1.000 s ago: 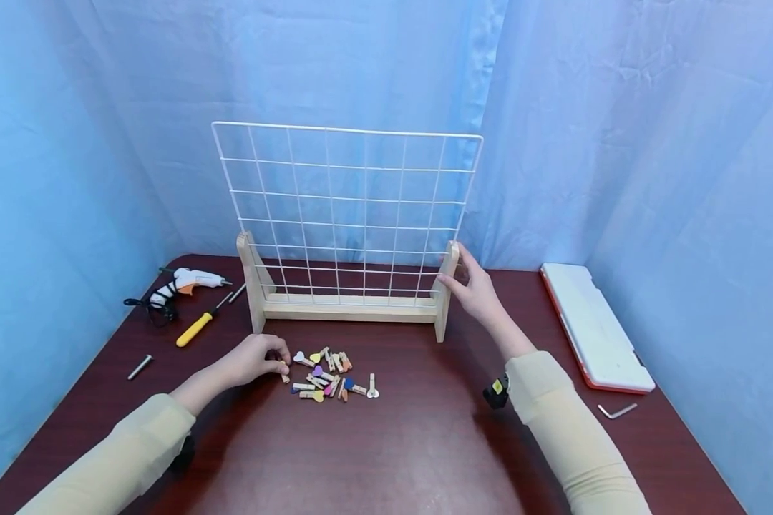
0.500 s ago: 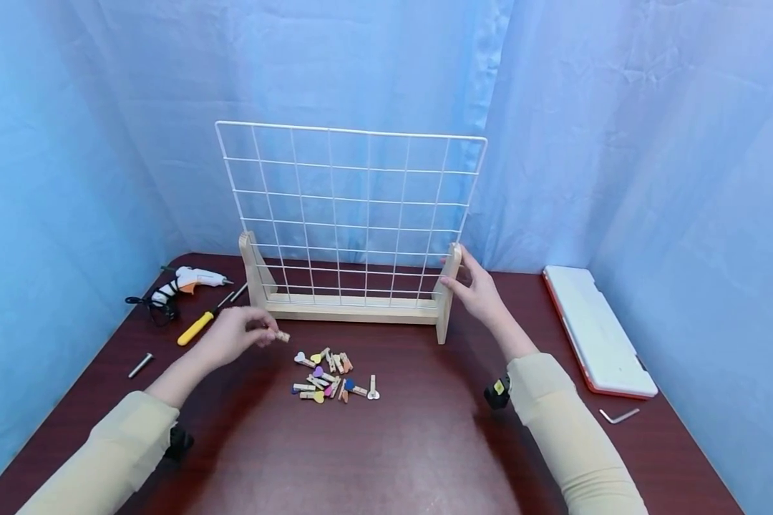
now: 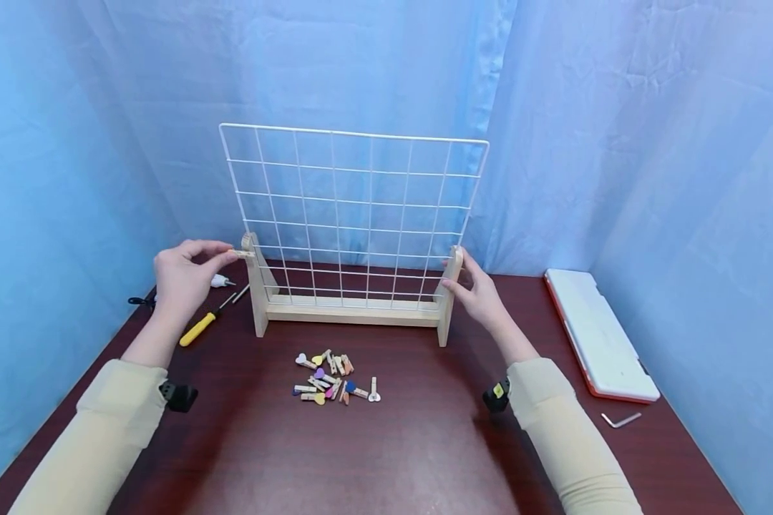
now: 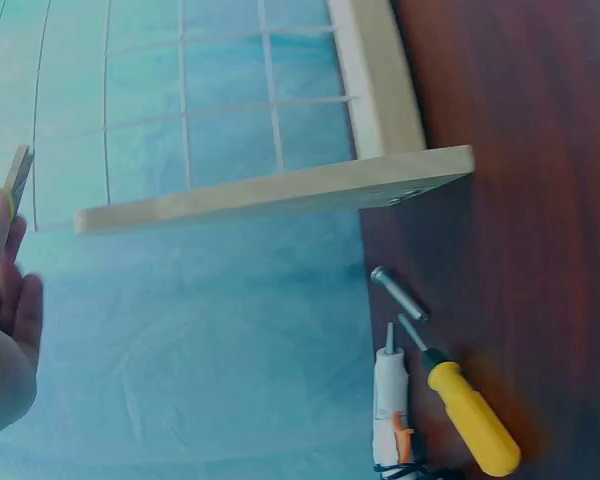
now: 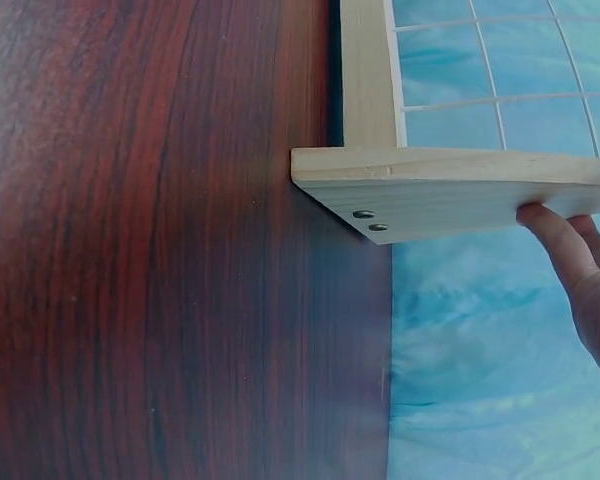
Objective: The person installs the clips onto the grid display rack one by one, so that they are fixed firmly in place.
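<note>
My left hand (image 3: pixel 183 275) is raised beside the stand and pinches a small wooden clothespin (image 3: pixel 245 254) between thumb and fingertips. In the left wrist view a bit of yellow shows on the clothespin (image 4: pixel 20 172) at the thumb. It overlaps the top of the left wooden upright (image 3: pixel 255 304) in the head view. A white wire grid (image 3: pixel 354 134) leans back in the wooden stand (image 3: pixel 351 312). My right hand (image 3: pixel 481 292) grips the right upright (image 5: pixel 430 195), thumb in front and fingers behind. Several clothespins (image 3: pixel 325 377) with coloured hearts lie before the stand.
Left of the stand lie a yellow-handled screwdriver (image 3: pixel 196 330), a metal bolt (image 4: pixel 398 292) and a white glue gun (image 4: pixel 388 400). At the right are a white case (image 3: pixel 602 336) with a red edge and a hex key (image 3: pixel 620 420). Blue curtains (image 3: pixel 702 214) surround the table.
My left hand has lifted a clothespin off the table, from beside the pile, up and left to the top of the left upright. My right hand keeps its grip on the right upright.
</note>
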`<state>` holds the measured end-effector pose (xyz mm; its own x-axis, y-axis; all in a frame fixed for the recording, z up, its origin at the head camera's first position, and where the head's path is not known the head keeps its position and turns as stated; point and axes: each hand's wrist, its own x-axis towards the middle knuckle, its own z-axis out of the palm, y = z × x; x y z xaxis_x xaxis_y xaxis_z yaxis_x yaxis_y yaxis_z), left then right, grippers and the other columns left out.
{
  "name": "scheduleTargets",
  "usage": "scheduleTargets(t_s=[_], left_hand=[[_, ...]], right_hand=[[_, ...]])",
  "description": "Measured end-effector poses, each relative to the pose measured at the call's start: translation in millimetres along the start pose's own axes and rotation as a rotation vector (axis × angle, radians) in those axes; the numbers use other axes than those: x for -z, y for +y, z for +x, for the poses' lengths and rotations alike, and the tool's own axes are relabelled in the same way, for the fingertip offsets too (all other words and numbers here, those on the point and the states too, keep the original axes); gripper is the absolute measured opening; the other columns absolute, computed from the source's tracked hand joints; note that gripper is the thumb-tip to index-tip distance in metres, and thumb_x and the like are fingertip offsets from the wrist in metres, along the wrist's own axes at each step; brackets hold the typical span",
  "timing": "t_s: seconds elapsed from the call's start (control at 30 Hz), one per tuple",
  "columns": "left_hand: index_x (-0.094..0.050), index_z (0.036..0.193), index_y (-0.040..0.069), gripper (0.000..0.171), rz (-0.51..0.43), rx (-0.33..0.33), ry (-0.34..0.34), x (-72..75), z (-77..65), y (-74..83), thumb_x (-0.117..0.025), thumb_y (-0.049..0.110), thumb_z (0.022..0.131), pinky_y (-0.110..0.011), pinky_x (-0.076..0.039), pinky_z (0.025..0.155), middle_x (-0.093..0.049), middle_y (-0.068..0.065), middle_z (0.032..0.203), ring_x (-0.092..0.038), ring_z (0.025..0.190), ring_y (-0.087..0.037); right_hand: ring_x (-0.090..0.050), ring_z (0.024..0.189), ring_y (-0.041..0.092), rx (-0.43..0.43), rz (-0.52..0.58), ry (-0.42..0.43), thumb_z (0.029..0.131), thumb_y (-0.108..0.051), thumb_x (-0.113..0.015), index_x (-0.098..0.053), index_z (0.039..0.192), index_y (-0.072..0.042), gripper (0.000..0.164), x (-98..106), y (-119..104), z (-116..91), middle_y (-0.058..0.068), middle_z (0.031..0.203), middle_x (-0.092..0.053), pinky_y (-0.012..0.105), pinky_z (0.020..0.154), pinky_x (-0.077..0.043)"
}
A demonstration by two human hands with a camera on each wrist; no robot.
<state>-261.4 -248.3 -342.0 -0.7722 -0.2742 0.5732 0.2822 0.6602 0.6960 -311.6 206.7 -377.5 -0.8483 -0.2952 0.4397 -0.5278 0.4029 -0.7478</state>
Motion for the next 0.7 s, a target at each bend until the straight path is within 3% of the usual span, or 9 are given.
scheduleTargets(t_s=[0.17, 0.4, 0.53, 0.7], left_hand=[[-0.073, 0.089, 0.017, 0.032, -0.052, 0.086, 0.14, -2.3, 15.4, -1.0, -0.068, 0.043, 0.071, -0.015, -0.04, 0.055, -0.065, 0.009, 0.077, -0.052, 0.071, -0.001], [-0.073, 0.091, 0.018, 0.035, -0.065, 0.181, 0.208, -11.8, 27.7, -4.0, -0.066, 0.045, 0.07, -0.016, -0.04, 0.053, -0.066, 0.005, 0.079, -0.053, 0.067, -0.003], [-0.073, 0.09, 0.018, 0.035, -0.09, 0.184, 0.232, -20.3, 29.6, -6.4, -0.067, 0.045, 0.069, -0.018, -0.037, 0.052, -0.063, 0.009, 0.076, -0.051, 0.065, -0.004], [-0.073, 0.089, 0.018, 0.035, -0.084, 0.137, 0.265, -30.1, 29.5, -10.0, -0.066, 0.047, 0.07, -0.017, -0.036, 0.055, -0.064, 0.002, 0.076, -0.05, 0.065, -0.003]], right_hand=[[-0.054, 0.105, 0.035, 0.004, 0.007, 0.002, 0.085, -0.005, -0.058, -0.028, 0.14, -0.016, 0.063, 0.4, -0.2, -0.2, 0.017, 0.12, -0.053, 0.044, 0.079, -0.048], [-0.053, 0.107, 0.035, -0.002, 0.024, -0.002, 0.085, -0.005, -0.058, -0.03, 0.139, -0.016, 0.062, 1.0, -0.4, 0.5, 0.016, 0.12, -0.053, 0.047, 0.082, -0.046], [-0.053, 0.107, 0.035, 0.006, 0.03, -0.003, 0.085, -0.004, -0.057, -0.03, 0.138, -0.016, 0.061, 0.9, 0.5, 0.9, 0.016, 0.12, -0.053, 0.048, 0.084, -0.045], [-0.054, 0.107, 0.033, 0.009, 0.03, -0.004, 0.085, -0.004, -0.058, -0.03, 0.139, -0.016, 0.062, 0.8, 1.0, 1.1, 0.016, 0.12, -0.053, 0.047, 0.084, -0.045]])
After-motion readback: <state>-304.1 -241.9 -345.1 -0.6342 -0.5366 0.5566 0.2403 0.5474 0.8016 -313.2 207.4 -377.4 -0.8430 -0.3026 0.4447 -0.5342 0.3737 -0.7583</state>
